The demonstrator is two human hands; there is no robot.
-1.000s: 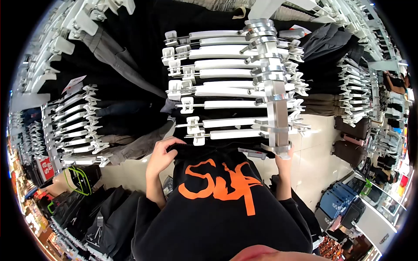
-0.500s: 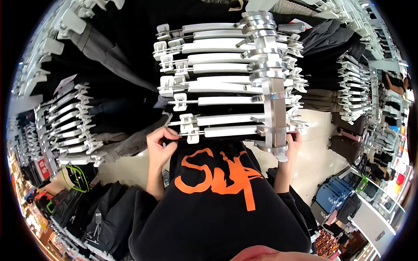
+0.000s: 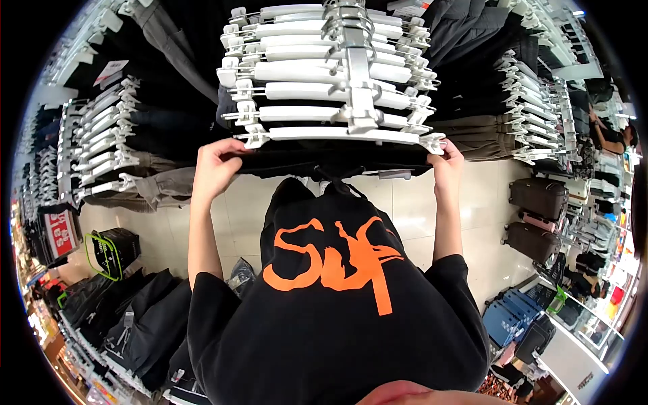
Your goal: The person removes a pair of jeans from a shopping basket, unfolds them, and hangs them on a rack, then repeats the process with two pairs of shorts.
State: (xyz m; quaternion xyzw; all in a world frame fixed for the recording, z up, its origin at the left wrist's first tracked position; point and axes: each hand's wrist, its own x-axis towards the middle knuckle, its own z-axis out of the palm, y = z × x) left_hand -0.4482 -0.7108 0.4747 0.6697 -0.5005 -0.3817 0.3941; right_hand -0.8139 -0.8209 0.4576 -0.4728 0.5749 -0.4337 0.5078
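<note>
Black trousers (image 3: 290,162) hang from the front white clip hanger (image 3: 337,134), their waistband stretched sideways below it. My left hand (image 3: 217,166) is closed on the waistband's left end, beside the hanger's left clip. At the opposite end, my right hand (image 3: 447,166) pinches the waistband by the right clip. The right fingertips are partly hidden behind the clip and cloth. Behind the front hanger, several more white hangers with dark garments line up along a metal rail (image 3: 358,74).
More hangers (image 3: 108,135) with dark and grey garments flank me on the left, and another row (image 3: 530,108) on the right. A black basket (image 3: 121,250) with a green handle stands on the floor at left. Suitcases (image 3: 536,199) stand at right, and black bags (image 3: 152,314) at lower left.
My hands have spread wider apart and moved forward, with the waistband now stretched between them. In view, the hangers and rail have shifted up and left, and more floor shows.
</note>
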